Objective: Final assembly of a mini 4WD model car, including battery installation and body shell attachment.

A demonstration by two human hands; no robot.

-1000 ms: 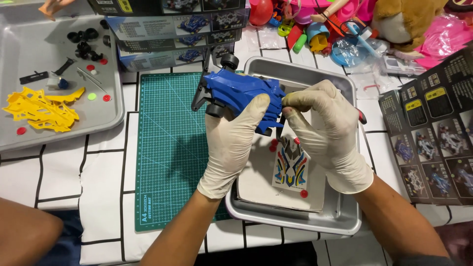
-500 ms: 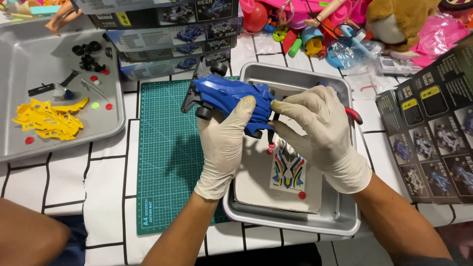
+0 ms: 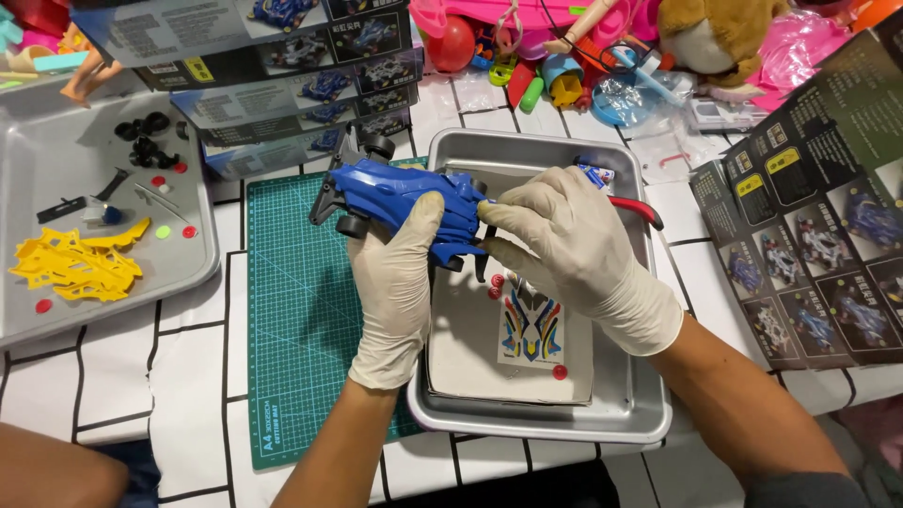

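Both hands wear pale gloves. My left hand point(image 3: 395, 282) grips a blue toy race car point(image 3: 395, 196) with black wheels, holding it level above the left rim of a metal tray point(image 3: 649, 414). My right hand point(image 3: 564, 240) pinches the car's rear end with its fingertips. Under the hands, inside the tray, lies a white sheet with a coloured sticker sheet point(image 3: 530, 325) on it. Red-handled cutters point(image 3: 635, 209) poke out from behind my right hand.
A green cutting mat point(image 3: 292, 310) lies left of the tray. A second metal tray point(image 3: 28, 320) at far left holds yellow plastic frames point(image 3: 75, 268) and small black parts. Stacked model boxes point(image 3: 282, 85) and bright toys point(image 3: 564, 47) fill the back. A printed leaflet point(image 3: 818, 216) lies right.
The car and both hands have shifted a little left and lower in view. The car now sits more level, and my right fingers have moved onto its rear end.
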